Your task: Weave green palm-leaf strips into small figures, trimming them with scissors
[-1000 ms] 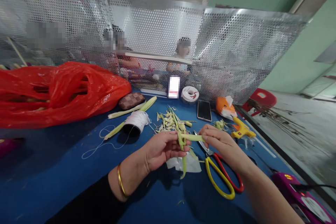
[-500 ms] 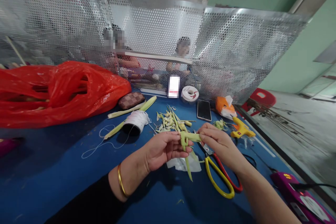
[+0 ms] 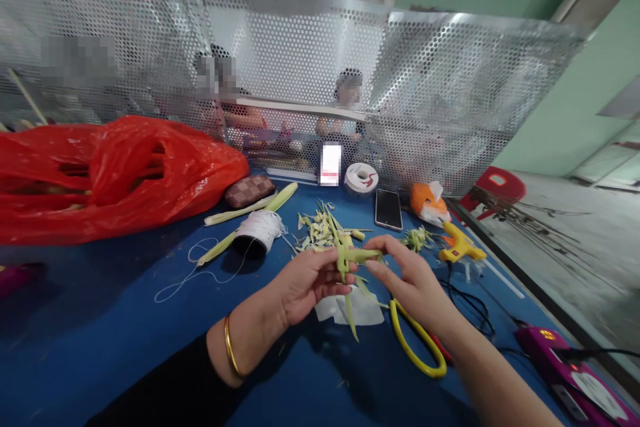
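A pale green leaf strip (image 3: 343, 259) is folded into a small knot-like shape, with one tail hanging down and another running right. My left hand (image 3: 307, 287), wearing a gold bangle, pinches the folded part between thumb and fingers. The right tail lies between the thumb and fingers of my right hand (image 3: 413, 277), its end showing past the thumb. Beneath my right wrist, yellow-and-red-handled scissors (image 3: 420, 347) rest on the table, partly hidden. Cut leaf scraps (image 3: 320, 227) lie in a pile just behind my hands, and a white sheet (image 3: 367, 310) lies below them.
On the blue table (image 3: 165, 347), a red plastic bag (image 3: 200, 160) and white thread spool (image 3: 263, 227) are left. A ribbon roll (image 3: 361, 178), phone (image 3: 389, 209), orange tissue pack (image 3: 429, 201) and yellow glue gun (image 3: 460, 243) stand behind. People sit beyond the perforated metal screen (image 3: 300, 47).
The folded leaf has shifted slightly left and turned in my left hand. My right thumb and fingers have spread a little around its right tail. Less of the scissors shows.
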### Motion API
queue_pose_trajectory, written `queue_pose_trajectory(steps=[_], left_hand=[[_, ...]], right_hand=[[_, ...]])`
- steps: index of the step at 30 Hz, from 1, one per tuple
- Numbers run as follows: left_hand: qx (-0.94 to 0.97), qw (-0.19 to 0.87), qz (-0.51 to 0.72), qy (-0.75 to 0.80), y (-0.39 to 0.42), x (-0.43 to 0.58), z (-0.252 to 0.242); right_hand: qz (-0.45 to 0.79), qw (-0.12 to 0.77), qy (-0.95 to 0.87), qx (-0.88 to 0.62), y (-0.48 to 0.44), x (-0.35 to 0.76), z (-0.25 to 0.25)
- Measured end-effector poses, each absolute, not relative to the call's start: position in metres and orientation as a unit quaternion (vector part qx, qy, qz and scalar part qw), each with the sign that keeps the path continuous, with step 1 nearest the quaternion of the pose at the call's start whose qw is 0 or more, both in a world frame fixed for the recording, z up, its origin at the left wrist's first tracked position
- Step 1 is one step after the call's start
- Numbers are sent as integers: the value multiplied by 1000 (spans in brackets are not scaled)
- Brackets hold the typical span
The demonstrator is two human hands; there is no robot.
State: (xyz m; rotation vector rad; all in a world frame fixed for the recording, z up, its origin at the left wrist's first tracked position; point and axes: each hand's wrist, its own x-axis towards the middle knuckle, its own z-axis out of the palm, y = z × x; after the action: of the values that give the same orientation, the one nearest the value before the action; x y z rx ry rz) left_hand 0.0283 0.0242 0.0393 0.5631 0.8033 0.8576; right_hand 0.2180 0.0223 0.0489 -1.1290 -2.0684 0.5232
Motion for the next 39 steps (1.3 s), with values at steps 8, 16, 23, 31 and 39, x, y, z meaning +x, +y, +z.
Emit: queue_pose_trajectory(steps=[8,16,23,31,39], left_hand=[[231,807,404,363,25,26,32],[343,752,399,397,19,31,33],[454,790,193,365,4,38,39],[463,791,159,366,-1,47,31],[475,791,117,368,-9,54,28]], right_hand=[[298,432,-735,-430,28,212,35],[173,447,-777,-409,21,216,46],[402,337,-742,-417,25,216,53],[596,305,-633,-390,24,207,46],[514,414,-640,-392,23,197,41]])
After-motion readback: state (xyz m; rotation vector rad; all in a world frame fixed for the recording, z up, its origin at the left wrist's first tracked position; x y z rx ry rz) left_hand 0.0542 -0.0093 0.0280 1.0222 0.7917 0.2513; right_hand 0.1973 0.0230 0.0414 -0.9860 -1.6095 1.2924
